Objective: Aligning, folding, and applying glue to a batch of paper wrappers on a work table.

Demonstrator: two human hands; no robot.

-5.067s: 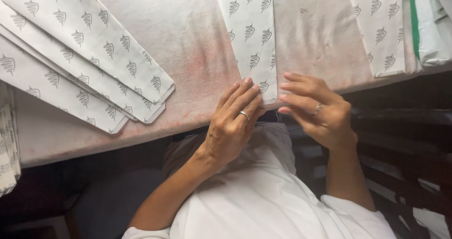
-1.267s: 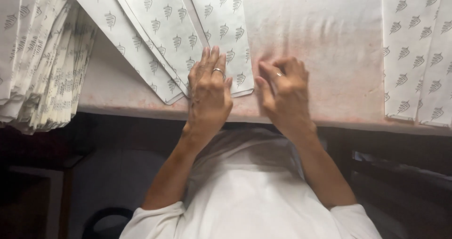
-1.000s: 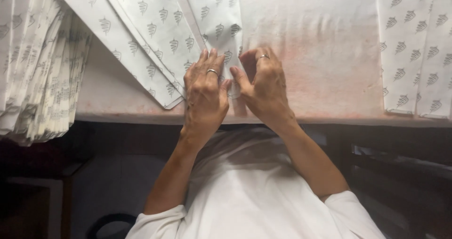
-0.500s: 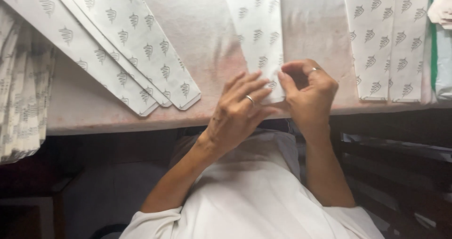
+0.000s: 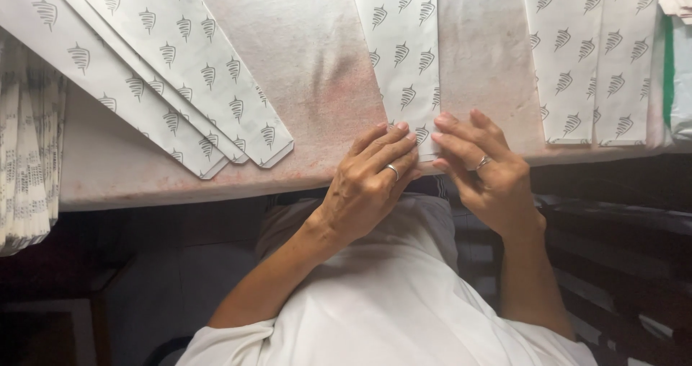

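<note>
Both hands' fingers (image 5: 393,139) pressing paper strip (image 5: 404,56) near end; table (image 5: 310,63) edge.

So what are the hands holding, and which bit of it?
Both hands press on one printed paper strip at its near end, by the table edge. The left hand and right hand have fingertips on it; whether they grip it cannot be told.

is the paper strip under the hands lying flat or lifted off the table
Flat. The patterned paper strip lies spread along the table, and the left hand and right hand press fingertips on its near end at the edge.
</note>
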